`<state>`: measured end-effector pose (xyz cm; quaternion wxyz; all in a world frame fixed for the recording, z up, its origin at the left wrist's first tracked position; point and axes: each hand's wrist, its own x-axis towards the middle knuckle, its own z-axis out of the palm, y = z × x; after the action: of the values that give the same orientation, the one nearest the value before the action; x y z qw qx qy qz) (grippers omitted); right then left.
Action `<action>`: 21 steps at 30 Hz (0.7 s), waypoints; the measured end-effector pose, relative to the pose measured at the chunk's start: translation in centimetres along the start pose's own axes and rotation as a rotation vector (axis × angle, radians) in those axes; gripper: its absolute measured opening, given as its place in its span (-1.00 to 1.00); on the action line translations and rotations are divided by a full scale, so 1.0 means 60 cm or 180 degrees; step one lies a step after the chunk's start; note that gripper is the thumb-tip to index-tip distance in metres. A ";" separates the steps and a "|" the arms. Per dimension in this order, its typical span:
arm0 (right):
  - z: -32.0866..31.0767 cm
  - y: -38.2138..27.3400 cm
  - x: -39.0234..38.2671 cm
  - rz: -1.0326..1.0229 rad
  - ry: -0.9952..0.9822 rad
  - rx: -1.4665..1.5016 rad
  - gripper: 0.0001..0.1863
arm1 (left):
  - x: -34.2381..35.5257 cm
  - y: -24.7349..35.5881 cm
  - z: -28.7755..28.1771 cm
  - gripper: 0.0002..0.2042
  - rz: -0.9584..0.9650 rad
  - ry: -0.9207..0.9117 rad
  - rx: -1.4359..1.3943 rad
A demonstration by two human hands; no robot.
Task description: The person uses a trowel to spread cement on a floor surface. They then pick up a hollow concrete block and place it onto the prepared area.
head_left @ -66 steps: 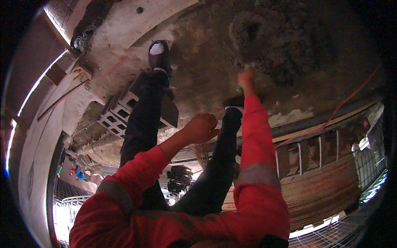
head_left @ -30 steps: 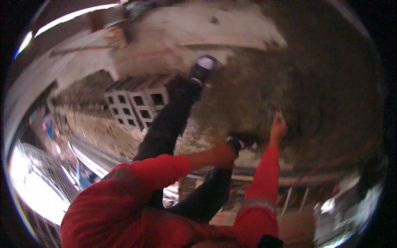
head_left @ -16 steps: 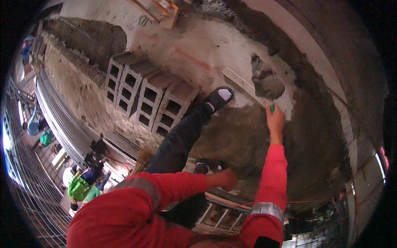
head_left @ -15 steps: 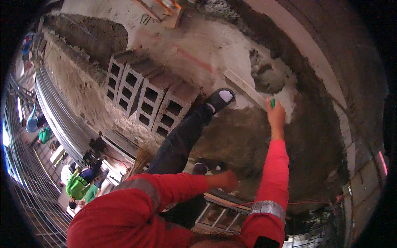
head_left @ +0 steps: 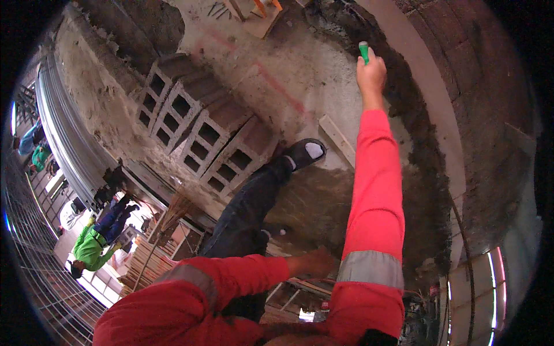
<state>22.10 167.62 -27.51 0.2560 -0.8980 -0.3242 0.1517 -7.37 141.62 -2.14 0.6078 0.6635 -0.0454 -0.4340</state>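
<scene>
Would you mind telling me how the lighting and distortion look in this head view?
Head view: strong fisheye bending with a black rim; the hollow blocks and right hand on the green handle are evenly lit and sharp; the left hand sits in shade; daylight glares at the lower edges.

Red sleeves (head_left: 375,190) with grey reflective bands, dark trousers (head_left: 245,213)

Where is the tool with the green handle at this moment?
In the head view, the green-handled tool is near the top, right of centre, gripped by the outstretched right hand above the dark wet mortar.
</scene>
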 end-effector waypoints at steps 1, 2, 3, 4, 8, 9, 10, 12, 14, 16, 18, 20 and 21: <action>0.005 -0.007 -0.002 -0.0099 0.0102 0.0104 -0.58 | 0.000 -0.006 0.003 -0.85 -0.0012 0.0263 -0.0164; 0.006 -0.010 -0.011 -0.0085 0.0192 0.0128 -0.58 | 0.001 -0.008 0.008 -0.85 -0.0005 0.0420 -0.0243; -0.002 -0.015 -0.029 -0.0068 0.0265 0.0153 -0.57 | 0.001 -0.006 0.003 -0.85 -0.0001 0.0576 -0.0333; -0.010 -0.008 -0.040 -0.0040 0.0357 0.0143 -0.56 | -0.008 0.008 -0.020 -0.85 0.0052 0.0610 -0.0330; -0.021 0.002 -0.041 0.0012 0.0085 0.0052 -0.55 | 0.013 0.004 0.005 -0.79 0.0127 0.0588 -0.0236; -0.019 -0.001 -0.042 -0.0036 0.0175 0.0139 -0.54 | 0.016 0.001 0.008 -0.75 0.0125 0.0626 -0.0207; -0.017 -0.003 -0.041 -0.0083 0.0265 0.0230 -0.54 | 0.017 -0.002 0.012 -0.70 0.0130 0.0749 -0.0179; -0.014 -0.010 -0.036 0.0323 0.0242 0.0490 -0.58 | 0.020 -0.006 0.017 -0.62 0.0233 0.1033 -0.0193; -0.013 -0.023 -0.039 0.1243 -0.0214 0.1593 -0.56 | 0.023 -0.013 0.016 -0.56 0.0299 0.1086 -0.0358; -0.027 -0.020 -0.048 0.2681 -0.1070 0.3459 -0.52 | -0.006 0.015 -0.069 -0.49 0.0169 0.0550 -0.0674; -0.010 -0.028 -0.048 0.2935 -0.1251 0.3687 -0.50 | -0.030 0.033 -0.107 -0.43 0.0148 0.0542 -0.1065; 0.024 -0.066 -0.057 0.2963 -0.1432 0.3552 -0.48 | -0.029 0.021 -0.080 -0.38 0.0353 0.1146 -0.1341; 0.043 -0.093 -0.064 0.2866 -0.1523 0.3292 -0.47 | -0.023 0.011 -0.059 -0.35 0.0462 0.1343 -0.1417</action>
<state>15.29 169.68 -26.12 0.4826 -0.6506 0.1431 0.5686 -5.69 144.96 -1.25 0.7635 0.5846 0.1306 -0.2415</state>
